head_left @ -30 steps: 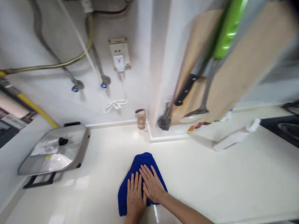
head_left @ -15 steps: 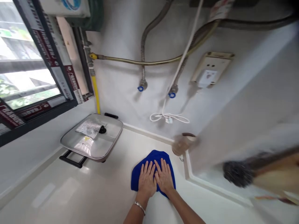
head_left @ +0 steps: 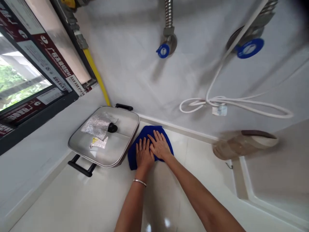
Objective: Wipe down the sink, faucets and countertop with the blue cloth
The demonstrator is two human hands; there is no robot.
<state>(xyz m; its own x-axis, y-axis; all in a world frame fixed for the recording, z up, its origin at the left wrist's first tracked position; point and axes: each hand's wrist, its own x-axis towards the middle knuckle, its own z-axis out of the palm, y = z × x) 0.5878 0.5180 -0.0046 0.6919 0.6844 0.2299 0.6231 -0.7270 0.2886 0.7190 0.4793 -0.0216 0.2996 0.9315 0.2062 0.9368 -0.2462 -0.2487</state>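
Observation:
A blue cloth (head_left: pixel 147 131) lies spread on the glossy white countertop (head_left: pixel 164 199), near the back wall and beside an electric pan. My left hand (head_left: pixel 145 155) rests flat on it, fingers stretched forward, with a silver bangle on the wrist. Pressed on the cloth to its right is my right hand (head_left: pixel 160 146), palm down and fingers extended; the two hands touch at the thumbs. The rectangular electric pan (head_left: pixel 118 146) with a glass lid stands just left of the cloth. Bubble wrap (head_left: pixel 98 125) lies on its lid around a black knob (head_left: pixel 112 128).
A yellow pipe (head_left: pixel 96 74) runs down behind the pan. Blue-handled valves (head_left: pixel 163 51) and a looped white cord (head_left: pixel 212 101) are on the back wall. A brownish transparent container (head_left: pixel 231 146) stands at the right corner. A window frame (head_left: pixel 60 90) borders the left.
Both hands and the cloth have moved left and toward the back wall, close beside the pan. The view has come nearer to the wall.

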